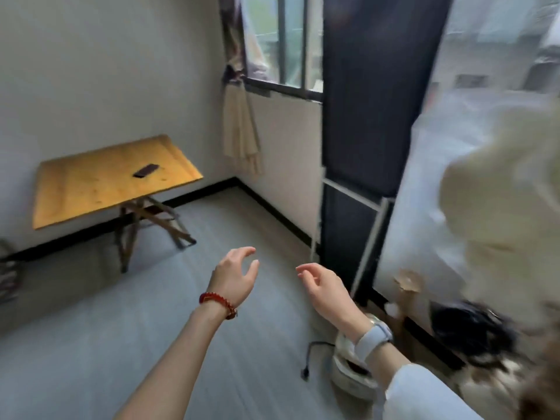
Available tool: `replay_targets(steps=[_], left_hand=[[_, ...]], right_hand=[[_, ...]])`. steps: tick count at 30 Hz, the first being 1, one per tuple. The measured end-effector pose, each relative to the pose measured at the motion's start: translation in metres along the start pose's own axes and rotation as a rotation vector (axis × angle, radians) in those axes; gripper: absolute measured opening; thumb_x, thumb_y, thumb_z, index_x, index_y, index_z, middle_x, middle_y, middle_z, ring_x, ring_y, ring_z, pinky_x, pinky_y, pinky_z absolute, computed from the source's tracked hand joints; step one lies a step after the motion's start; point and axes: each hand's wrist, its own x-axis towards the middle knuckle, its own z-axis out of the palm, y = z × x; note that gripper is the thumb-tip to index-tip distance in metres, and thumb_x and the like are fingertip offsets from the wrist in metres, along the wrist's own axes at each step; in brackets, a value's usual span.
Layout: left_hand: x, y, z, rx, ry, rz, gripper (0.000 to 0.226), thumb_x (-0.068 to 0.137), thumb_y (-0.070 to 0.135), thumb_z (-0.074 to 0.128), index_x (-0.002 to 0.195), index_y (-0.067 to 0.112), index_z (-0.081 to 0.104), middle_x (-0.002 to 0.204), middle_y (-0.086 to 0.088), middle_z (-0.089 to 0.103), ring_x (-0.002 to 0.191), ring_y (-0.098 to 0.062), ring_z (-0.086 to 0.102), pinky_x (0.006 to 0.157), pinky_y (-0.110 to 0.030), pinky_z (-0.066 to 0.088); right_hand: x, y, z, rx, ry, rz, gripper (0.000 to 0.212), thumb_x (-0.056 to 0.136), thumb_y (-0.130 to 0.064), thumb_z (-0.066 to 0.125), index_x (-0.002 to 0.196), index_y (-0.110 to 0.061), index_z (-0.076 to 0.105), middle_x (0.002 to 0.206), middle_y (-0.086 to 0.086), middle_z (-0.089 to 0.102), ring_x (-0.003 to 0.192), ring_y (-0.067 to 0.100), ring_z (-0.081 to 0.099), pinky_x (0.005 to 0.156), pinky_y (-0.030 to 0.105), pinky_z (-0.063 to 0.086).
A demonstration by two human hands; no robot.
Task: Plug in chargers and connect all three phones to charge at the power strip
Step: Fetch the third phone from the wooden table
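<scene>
A dark rectangular phone (pixel 146 170) lies flat on the yellow wooden folding table (pixel 91 189) that stands against the pale wall. It sits on the far right part of the tabletop, near the table's right edge and well in from the front edge. Its long axis runs diagonally across the top, the far end pointing toward the table's back right corner and the window side of the room, the near end toward the table's front left.

Both hands hang in the air over the grey floor (pixel 91 344), in front of the table and to its right, well apart from the phone. The left hand (pixel 235 274), with a red beaded bracelet (pixel 217 304) on its wrist, has loosely curved fingers and grasps nothing. The right hand (pixel 321 283), with a pale grey wristwatch (pixel 373 338) on its wrist, is likewise relaxed and empty, fingers gently bent toward the left hand.

Farther right of the table, beyond the hands, a black cord with a plug (pixel 307 359) lies on the floor just beside a white round appliance (pixel 348 365). A cream curtain (pixel 239 128) hangs in the corner behind the table's right end, below the dark-framed window (pixel 285 43).
</scene>
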Motion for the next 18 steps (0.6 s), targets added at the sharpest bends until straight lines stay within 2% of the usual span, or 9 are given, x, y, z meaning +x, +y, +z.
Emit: replay_targets(steps=[5, 11, 18], left_hand=[[0.112, -0.060, -0.052, 0.050, 0.141, -0.107, 0.029, 0.088, 0.023, 0.050, 0.116, 0.016, 0.055, 0.120, -0.005, 0.057, 0.113, -0.020, 0.053, 0.095, -0.029, 0.040], [0.190, -0.187, -0.124, 0.078, 0.294, -0.326, 0.027, 0.088, 0.022, 0.050, 0.113, 0.017, 0.057, 0.117, -0.004, 0.059, 0.109, -0.019, 0.054, 0.088, -0.023, 0.037], [0.331, -0.335, -0.203, 0.049, 0.353, -0.419, 0.028, 0.087, 0.017, 0.051, 0.114, 0.011, 0.057, 0.118, -0.009, 0.058, 0.110, -0.021, 0.053, 0.090, -0.021, 0.035]], right_hand=[[0.151, -0.059, 0.064, -0.049, -0.144, -0.123, 0.025, 0.091, -0.018, 0.042, 0.104, -0.016, 0.063, 0.107, 0.005, 0.069, 0.102, 0.021, 0.061, 0.087, 0.028, 0.043], [0.281, -0.127, 0.180, -0.037, -0.357, -0.228, 0.026, 0.091, -0.018, 0.042, 0.103, -0.016, 0.064, 0.104, 0.003, 0.070, 0.099, 0.018, 0.063, 0.081, 0.023, 0.043], [0.444, -0.201, 0.322, -0.062, -0.462, -0.244, 0.025, 0.091, -0.023, 0.041, 0.103, -0.020, 0.064, 0.101, 0.003, 0.070, 0.092, 0.020, 0.065, 0.081, 0.032, 0.050]])
